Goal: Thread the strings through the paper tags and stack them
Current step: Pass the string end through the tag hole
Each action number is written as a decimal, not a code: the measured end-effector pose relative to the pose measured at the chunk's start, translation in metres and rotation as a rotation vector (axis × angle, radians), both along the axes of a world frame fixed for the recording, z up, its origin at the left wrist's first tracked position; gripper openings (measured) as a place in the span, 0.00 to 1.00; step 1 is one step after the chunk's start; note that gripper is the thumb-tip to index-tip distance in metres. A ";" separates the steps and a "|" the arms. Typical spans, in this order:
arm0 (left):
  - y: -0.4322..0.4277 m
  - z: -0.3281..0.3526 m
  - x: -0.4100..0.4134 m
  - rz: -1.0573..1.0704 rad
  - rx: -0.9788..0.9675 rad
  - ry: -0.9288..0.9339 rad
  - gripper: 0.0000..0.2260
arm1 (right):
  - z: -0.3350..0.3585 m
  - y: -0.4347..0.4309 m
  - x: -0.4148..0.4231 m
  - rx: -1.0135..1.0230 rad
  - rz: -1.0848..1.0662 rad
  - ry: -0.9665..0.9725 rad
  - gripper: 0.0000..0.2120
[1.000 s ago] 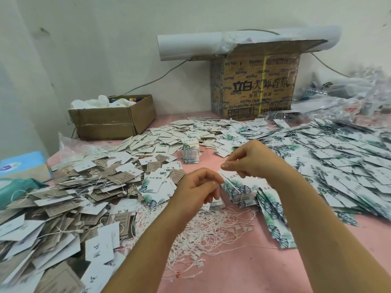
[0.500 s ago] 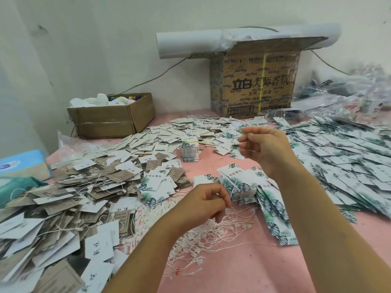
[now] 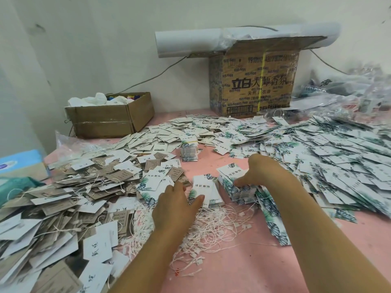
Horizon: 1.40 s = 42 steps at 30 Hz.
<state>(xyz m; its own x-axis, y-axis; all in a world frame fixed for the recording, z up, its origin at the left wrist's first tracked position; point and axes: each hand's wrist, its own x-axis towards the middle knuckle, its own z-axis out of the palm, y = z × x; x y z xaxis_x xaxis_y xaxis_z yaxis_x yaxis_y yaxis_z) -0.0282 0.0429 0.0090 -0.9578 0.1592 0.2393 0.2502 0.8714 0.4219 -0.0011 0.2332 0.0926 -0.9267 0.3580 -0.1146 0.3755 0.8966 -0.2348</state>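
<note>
White paper tag lying flat on the pink surface, long axis pointing away from the body, sitting between the hands. Nearer to it and reaching in with thumb spread, seemingly touching its near edge: left hand. Just to the right, resting on a stack of leaf-print tags: right hand, fingers hidden, grip impossible to tell. Loose strings lying closer in, under both wrists.

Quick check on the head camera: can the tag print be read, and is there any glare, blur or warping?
Head view: soft, even light, no strong glare, only faint shadows; print on the white tag by the left hand is readable; the plastic bags at far right look smeared; wide-angle stretch shows toward the frame edges.
</note>
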 end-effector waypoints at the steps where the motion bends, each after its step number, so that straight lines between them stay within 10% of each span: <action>1: 0.000 -0.002 -0.002 0.015 -0.024 -0.021 0.24 | -0.001 -0.001 -0.001 -0.011 -0.006 0.007 0.22; 11: -0.002 0.007 -0.002 0.013 0.090 -0.118 0.15 | -0.004 0.003 0.000 0.019 -0.078 0.045 0.23; 22: -0.005 0.017 -0.004 -0.056 0.692 -0.372 0.11 | 0.004 0.004 0.000 -0.066 -0.124 0.214 0.14; 29: -0.003 0.020 -0.005 -0.043 0.815 -0.374 0.13 | 0.018 -0.006 0.008 -0.379 -0.079 0.226 0.18; 42: -0.005 0.018 -0.013 -0.030 0.712 -0.437 0.05 | 0.020 -0.008 0.013 -0.369 -0.064 0.215 0.20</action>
<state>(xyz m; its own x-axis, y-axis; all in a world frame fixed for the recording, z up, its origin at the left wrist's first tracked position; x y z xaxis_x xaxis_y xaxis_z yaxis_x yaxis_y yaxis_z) -0.0408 0.0375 0.0266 -0.9854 0.1378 -0.0998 -0.0449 0.3550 0.9338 0.0120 0.2251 0.1129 -0.9208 0.3865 -0.0525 0.3350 0.7147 -0.6139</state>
